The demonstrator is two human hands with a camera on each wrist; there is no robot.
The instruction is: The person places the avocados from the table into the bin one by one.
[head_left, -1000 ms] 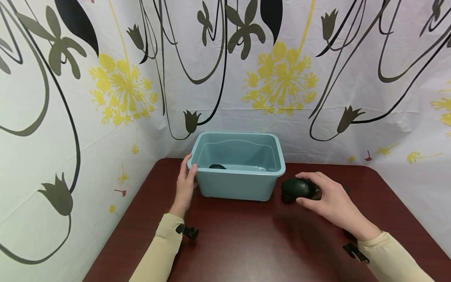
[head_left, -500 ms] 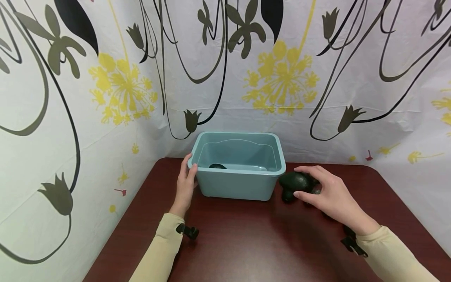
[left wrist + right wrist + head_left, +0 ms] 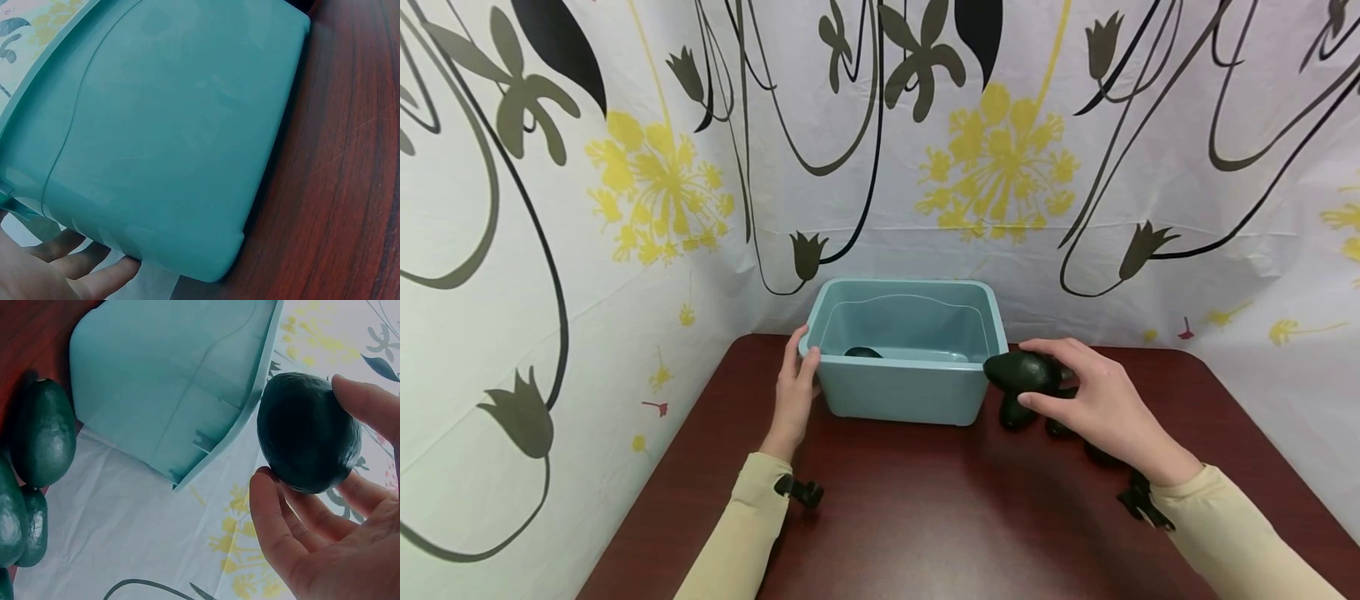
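A light blue plastic bin [image 3: 902,393] stands at the back of the table, with one dark avocado [image 3: 862,352] partly visible inside. My left hand [image 3: 792,398] holds the bin's front left corner, thumb toward the front and fingers along the side; the left wrist view shows those fingers [image 3: 112,276] against the wall. My right hand [image 3: 1101,404] grips a dark green avocado [image 3: 306,434] between thumb and fingers, raised beside the bin's right front corner. Beneath and beside that hand, several more avocados [image 3: 44,434] lie on the table, some partly hidden by it.
The dark red-brown wooden table [image 3: 917,517] extends toward me in front of the bin. A white cloth [image 3: 865,200] printed with flowers and vines hangs close behind the bin and along the left side.
My right hand has lifted the avocado up and a little left, toward the bin's right rim, uncovering more of the avocados below. My left hand stays on the bin.
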